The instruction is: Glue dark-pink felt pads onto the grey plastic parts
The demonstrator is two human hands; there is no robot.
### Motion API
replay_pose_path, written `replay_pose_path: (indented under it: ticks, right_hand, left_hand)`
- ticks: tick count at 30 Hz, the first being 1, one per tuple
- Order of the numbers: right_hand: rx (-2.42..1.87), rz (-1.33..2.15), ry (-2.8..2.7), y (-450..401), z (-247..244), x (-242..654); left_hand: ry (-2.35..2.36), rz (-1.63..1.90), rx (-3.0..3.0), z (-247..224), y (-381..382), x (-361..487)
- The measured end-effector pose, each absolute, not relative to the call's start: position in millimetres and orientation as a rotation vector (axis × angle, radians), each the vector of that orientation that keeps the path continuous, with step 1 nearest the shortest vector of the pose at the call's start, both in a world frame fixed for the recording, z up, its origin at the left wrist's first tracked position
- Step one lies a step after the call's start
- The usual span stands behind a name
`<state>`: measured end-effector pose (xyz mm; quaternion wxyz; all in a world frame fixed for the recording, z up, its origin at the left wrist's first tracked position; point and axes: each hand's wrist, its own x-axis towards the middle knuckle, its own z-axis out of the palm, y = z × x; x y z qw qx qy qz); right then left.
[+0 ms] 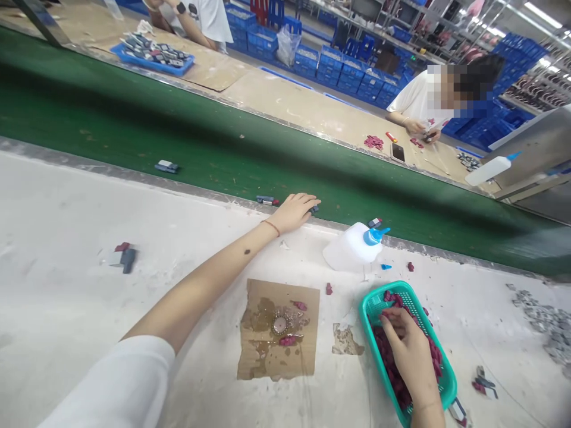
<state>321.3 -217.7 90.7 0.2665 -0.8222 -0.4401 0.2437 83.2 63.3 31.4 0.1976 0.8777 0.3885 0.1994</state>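
My left hand (298, 212) reaches over the near edge of the green belt (214, 148), its fingers spread above a small dark part (314, 208) that they partly cover. Down at the right, my right hand (405, 339) is in the green basket (366, 315) of dark red pieces (401, 395), thumb and fingertips pinched together; a small red piece seems to show at the tips. Left of the basket lies a cardboard piece (254, 291) with wet stains, a round object (280, 324) and a few red pieces (291, 340).
A white bottle (350, 248) with a blue nozzle stands by the belt's near edge. Assembled parts (166, 166) lie on the belt. Grey pieces (546, 324) are heaped at the right. Across the belt, two people sit at a bench (285, 101) with a blue tray (154, 64).
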Motion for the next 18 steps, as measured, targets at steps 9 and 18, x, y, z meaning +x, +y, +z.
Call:
replay_pose_path:
  ticks: [9,18]
  right_hand:
    - [-1.607,1.125,-0.677,-216,101,283]
    - [-1.45,1.509,-0.706,-188,89,237]
  left_hand:
    - [1.134,0.838,2.039,33,53,115]
    - [0.922,0.819,1.313,50,-44,36]
